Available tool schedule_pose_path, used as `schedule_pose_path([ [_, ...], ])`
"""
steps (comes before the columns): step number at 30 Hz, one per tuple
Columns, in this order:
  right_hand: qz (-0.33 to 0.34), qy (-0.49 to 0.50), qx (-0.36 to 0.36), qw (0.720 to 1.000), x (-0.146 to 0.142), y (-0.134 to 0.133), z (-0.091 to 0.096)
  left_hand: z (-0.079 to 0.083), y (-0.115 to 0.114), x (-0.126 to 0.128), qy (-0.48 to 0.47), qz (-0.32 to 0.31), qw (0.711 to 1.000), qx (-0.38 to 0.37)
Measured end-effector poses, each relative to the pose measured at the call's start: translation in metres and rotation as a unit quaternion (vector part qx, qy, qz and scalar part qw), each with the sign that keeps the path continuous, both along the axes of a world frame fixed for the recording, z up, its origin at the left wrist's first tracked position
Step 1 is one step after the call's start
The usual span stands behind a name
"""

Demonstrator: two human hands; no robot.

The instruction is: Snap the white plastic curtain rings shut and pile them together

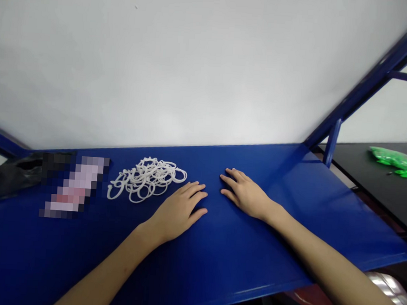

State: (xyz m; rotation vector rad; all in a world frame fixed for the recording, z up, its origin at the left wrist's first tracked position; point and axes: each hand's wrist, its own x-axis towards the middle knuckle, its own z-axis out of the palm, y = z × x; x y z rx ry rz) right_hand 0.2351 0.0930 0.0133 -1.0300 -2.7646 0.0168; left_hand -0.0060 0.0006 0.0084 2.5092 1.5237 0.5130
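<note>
A glossy blue metal table (290, 214) carries a heap of white plastic rings (147, 179). Left of the rings lies a blurred pinkish packet (73, 187), beyond that a black bag (8, 176). Right of the rings both hands rest flat: left hand (178, 211), right hand (244, 192).

Head view position: worn on the person's head, above the blue shelf (288, 233).
Facing: forward and down, toward the white wall (195, 68).
Nearness: close, at arm's reach.
Shared views: only one view.
</note>
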Motion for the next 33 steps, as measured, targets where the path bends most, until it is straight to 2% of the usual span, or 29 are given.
schedule_pose_path([
  [24,-0.002,0.012,-0.004,1.0,0.0007,0.0008,-0.0021,-0.0034,0.0,-0.0004,-0.011,-0.001,1.0,0.009],
  [33,0.002,-0.013,0.013,1.0,-0.0002,0.0002,-0.0004,-0.0021,-0.0003,-0.0002,0.002,0.001,1.0,0.004],
])
